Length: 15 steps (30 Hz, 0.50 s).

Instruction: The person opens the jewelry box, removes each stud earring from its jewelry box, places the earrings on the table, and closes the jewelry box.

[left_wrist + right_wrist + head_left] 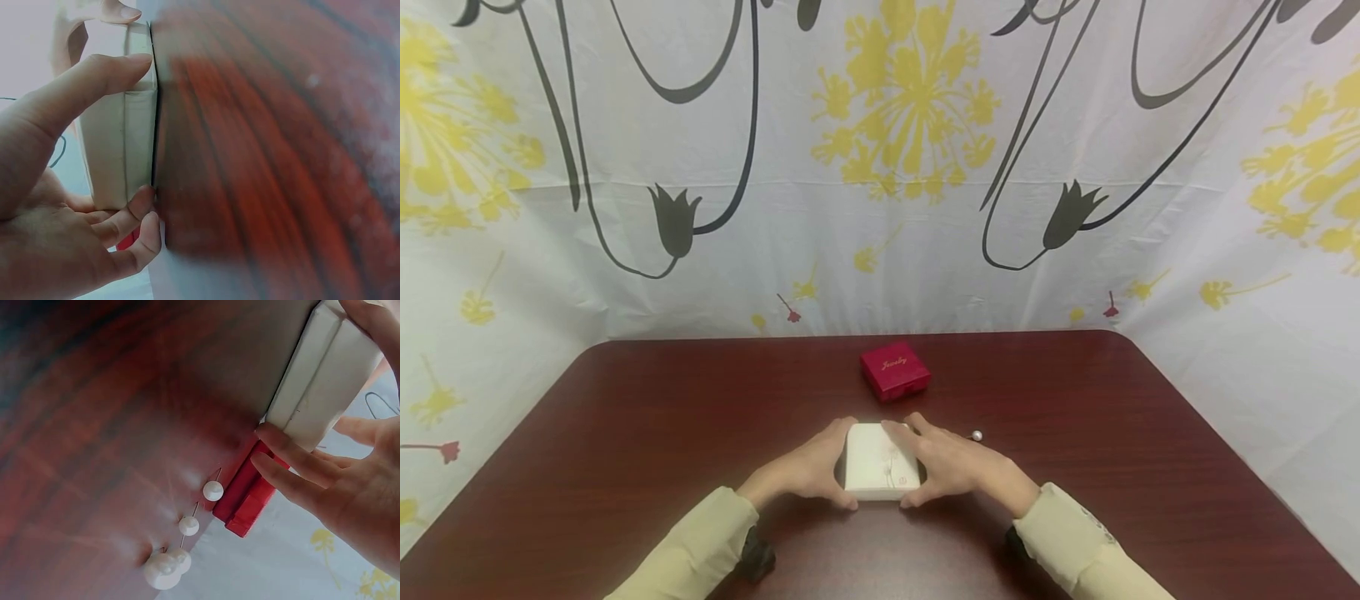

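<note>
A small white square box (872, 458) with a faint printed drawing on its lid lies on the table, its lid down as far as I can see. My left hand (808, 465) grips its left side, thumb at the near edge and fingers round the far corner. My right hand (958, 462) holds the opposite side likewise, with a finger on the lid. The left wrist view shows the seam of the box (109, 147) between thumb and fingers. In the right wrist view, pearl pieces with thin metal pins (189, 525) lie beyond my right fingers; in the head view one pearl (977, 436) shows.
A red jewelry box (895, 371) with gold lettering sits shut behind the white box. The dark red wooden table (700, 392) has rounded far corners. A white curtain (865, 292) with yellow and grey flower prints hangs round its back and sides.
</note>
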Motion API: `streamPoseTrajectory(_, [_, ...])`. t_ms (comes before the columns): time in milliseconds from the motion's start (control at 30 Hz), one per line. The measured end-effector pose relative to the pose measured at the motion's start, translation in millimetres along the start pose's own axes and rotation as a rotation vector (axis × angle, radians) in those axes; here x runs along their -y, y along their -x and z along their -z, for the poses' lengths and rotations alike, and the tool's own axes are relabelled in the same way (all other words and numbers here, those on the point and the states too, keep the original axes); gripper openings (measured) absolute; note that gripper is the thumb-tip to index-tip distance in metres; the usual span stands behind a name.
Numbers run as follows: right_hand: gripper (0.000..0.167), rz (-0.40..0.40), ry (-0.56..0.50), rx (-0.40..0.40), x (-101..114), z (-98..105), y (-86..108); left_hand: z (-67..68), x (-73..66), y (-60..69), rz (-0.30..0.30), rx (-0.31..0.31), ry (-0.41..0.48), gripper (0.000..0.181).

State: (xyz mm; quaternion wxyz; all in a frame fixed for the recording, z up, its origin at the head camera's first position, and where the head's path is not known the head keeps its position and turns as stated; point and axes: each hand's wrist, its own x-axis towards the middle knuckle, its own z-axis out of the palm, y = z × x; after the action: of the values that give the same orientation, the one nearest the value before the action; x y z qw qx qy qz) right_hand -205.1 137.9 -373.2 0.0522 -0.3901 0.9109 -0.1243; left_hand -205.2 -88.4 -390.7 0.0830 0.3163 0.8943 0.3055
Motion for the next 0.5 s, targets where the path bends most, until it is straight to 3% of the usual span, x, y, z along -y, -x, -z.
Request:
streamPoseTrajectory(367, [0.086, -0.013, -0.024, -0.016, 0, 1, -17.9, 8.4, 11.3, 3.2, 0.014, -0.084, 0.021, 0.094])
streamPoseTrajectory(500, [0.083, -0.017, -0.026, -0.037, 0, 0, -29.2, 13.8, 19.2, 4.3, 0.058, -0.125, 0.033, 0.095])
